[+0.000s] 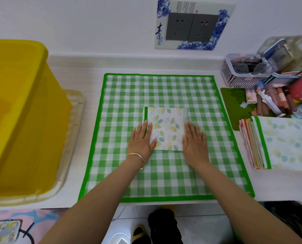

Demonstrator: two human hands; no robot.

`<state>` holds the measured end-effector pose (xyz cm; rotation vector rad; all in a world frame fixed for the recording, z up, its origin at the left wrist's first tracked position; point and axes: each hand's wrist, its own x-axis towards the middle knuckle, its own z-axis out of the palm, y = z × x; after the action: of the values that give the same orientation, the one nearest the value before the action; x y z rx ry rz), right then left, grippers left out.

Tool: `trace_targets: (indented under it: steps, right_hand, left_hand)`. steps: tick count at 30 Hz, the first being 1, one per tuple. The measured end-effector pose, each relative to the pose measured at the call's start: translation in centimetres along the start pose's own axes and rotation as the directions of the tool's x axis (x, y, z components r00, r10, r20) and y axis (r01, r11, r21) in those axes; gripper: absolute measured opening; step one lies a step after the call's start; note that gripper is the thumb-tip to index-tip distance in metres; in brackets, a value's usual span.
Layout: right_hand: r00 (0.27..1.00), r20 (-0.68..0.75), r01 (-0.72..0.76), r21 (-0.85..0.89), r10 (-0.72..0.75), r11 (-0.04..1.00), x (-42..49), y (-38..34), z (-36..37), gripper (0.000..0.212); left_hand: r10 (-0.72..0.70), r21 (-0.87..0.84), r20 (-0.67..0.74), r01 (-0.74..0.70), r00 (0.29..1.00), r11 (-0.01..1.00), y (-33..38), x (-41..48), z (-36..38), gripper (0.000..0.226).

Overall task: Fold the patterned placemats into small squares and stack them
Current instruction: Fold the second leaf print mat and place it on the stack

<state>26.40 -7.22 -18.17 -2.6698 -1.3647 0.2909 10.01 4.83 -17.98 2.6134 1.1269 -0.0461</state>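
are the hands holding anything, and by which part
Nothing gripped: left hand and right hand press flat on the left and right edges of the folded leaf placemat.

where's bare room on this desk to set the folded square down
Bare: checked cloth beyond the folded placemat and near the front edge; desk strip between yellow bin and cloth. Crowded: right side, with placemat stack, basket and bottles.

Double wall socket top centre. Yellow bin below-left of socket, standing on beige tray. Pink basket and red jar below-right of socket.
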Motion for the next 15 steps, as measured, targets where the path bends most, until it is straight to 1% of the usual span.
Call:
trace_targets:
  steps: [1, 3, 5, 7, 8, 10, 12, 13, 14, 15]
  right_hand:
    - [1.000, 0.003, -0.003, 0.003, 0.003, 1.000, 0.0, -0.1, -0.1, 0.067]
    - [1.000, 0.025, -0.010, 0.013, 0.010, 1.000, 0.1, -0.2, -0.4, 0.058]
    - [0.998, 0.066, -0.017, 0.059, 0.013, 0.998, 0.2, 0.0, -0.9, 0.053]
    - [0.997, 0.072, -0.034, 0.164, 0.023, 0.986, 0.4, 0.2, -1.6, 0.052]
    - [0.997, 0.060, -0.056, 0.245, 0.043, 0.968, 0.6, 0.2, -1.9, 0.052]
    - [0.989, 0.046, -0.144, 0.417, 0.138, 0.897, 1.1, 0.3, -2.6, 0.051]
    - [0.966, 0.086, -0.252, 0.532, 0.245, 0.808, 1.6, -0.1, -3.4, 0.051]
    - [0.947, 0.127, -0.310, 0.599, 0.295, 0.738, 1.7, -0.3, -3.7, 0.051]
    - [0.920, 0.176, -0.370, 0.678, 0.349, 0.635, 1.8, -0.6, -4.0, 0.052]
    - [0.885, 0.235, -0.428, 0.750, 0.401, 0.504, 1.9, -0.8, -4.3, 0.053]
  left_hand:
    - [0.002, -0.011, 0.016, -0.002, 1.000, 1.000, 0.0, 0.0, -0.1, 0.059]
    - [0.004, -0.034, 0.042, -0.002, 0.999, 0.999, 0.0, 0.1, -0.3, 0.059]
    - [0.005, -0.109, 0.051, 0.000, 0.999, 0.994, 0.0, 0.3, -0.7, 0.059]
    - [-0.002, -0.289, 0.015, 0.006, 1.000, 0.957, 0.0, 0.5, -1.2, 0.058]
    - [-0.022, -0.414, -0.008, 0.016, 1.000, 0.910, 0.1, 0.6, -1.4, 0.057]
    - [-0.090, -0.646, -0.033, 0.047, 0.995, 0.762, 0.3, 0.6, -2.0, 0.057]
    - [-0.207, -0.803, -0.003, 0.121, 0.978, 0.584, 1.0, 0.5, -3.2, 0.057]
    - [-0.278, -0.869, 0.033, 0.164, 0.960, 0.466, 1.4, 0.7, -3.8, 0.057]
    - [-0.351, -0.919, 0.107, 0.227, 0.930, 0.323, 1.8, 1.0, -4.4, 0.057]
    - [-0.406, -0.945, 0.197, 0.283, 0.893, 0.164, 2.1, 1.3, -5.2, 0.057]
